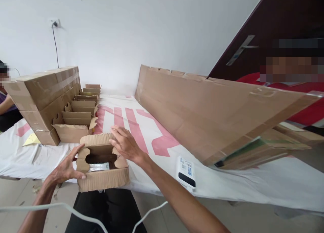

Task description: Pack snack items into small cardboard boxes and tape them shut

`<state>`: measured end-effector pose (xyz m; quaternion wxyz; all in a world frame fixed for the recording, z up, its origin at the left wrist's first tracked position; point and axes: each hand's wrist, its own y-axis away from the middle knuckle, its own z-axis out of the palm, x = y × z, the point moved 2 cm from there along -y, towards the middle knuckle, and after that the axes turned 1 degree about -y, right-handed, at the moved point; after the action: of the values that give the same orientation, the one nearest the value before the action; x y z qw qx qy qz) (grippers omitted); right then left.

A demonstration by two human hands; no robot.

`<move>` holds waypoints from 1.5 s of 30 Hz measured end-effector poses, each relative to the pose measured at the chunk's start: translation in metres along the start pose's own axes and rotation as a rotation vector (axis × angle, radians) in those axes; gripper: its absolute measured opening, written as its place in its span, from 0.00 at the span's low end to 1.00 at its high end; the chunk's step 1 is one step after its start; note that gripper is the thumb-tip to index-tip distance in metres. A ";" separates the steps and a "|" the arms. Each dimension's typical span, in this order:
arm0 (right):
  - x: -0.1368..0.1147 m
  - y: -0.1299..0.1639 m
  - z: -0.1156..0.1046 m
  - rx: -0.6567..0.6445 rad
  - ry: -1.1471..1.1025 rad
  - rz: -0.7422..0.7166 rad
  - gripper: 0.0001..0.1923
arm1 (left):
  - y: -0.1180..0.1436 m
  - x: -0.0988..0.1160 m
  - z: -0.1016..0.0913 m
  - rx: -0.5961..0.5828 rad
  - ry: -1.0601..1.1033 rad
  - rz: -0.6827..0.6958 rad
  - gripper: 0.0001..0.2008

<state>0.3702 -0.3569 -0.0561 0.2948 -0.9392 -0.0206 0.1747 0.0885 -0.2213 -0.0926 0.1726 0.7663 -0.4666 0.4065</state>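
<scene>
A small cardboard box (pixel 103 181) stands at the table's front edge, right before my lap, with its top flaps folded out. Inside it lies a whitish packet (pixel 99 166); the rest of the interior is dark. My left hand (pixel 66 169) grips the box's left side, thumb at the near corner and fingers at the far one. Across the far right corner reaches my right hand (pixel 126 143), its bent fingers on the far flap (pixel 97 138).
Several open cardboard boxes (pixel 73 133) stand in a row beyond, beside stacked taped cartons (pixel 45 91). A large cardboard sheet (pixel 202 108) leans along the right. A white device (pixel 186 172) lies near the front edge. White cables (pixel 58 206) cross below. Other people sit at both sides.
</scene>
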 end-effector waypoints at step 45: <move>-0.030 0.027 0.002 -0.174 -0.102 -0.304 0.20 | -0.039 -0.011 0.010 -0.021 0.101 -0.132 0.59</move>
<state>0.3400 -0.3823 -0.0634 0.2341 -0.9371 -0.1924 0.1732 0.1239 -0.2018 -0.1026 0.2301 0.7720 -0.4101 0.4276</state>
